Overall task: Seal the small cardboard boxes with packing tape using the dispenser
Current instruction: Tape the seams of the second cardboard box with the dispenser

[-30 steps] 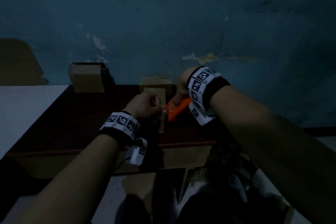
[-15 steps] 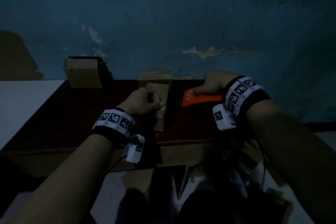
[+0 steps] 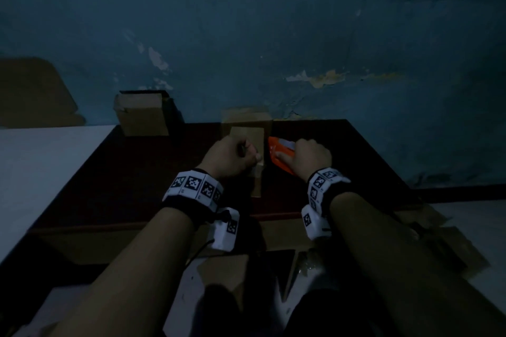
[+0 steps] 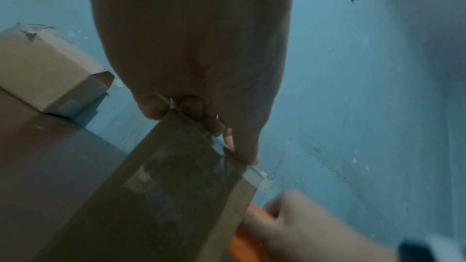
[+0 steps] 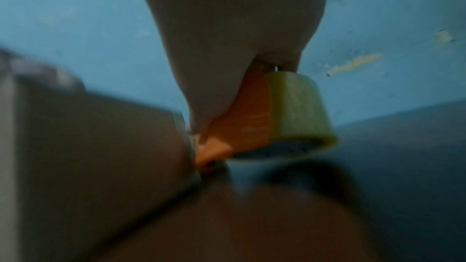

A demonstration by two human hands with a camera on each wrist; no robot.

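cardboard box (image 3: 247,137) between both hands

Dim light throughout. Wall (image 3: 273,22) teal-blue, flaking to pale yellow-white patches. Tabletop (image 3: 153,172) deep maroon. Cardboard box (image 3: 247,135) under the left hand (image 3: 228,157): plain tan-brown. Dispenser (image 3: 279,150) in the right hand (image 3: 310,156): bright orange; its tape roll (image 5: 300,107) pale yellowish-green. Both wristbands (image 3: 195,187) black, carrying white squares with black checker-like markers.

I see bare forearms, each wearing a black wristband (image 3: 189,201) ringed with white coded tags and a white camera block (image 3: 224,228) underneath.
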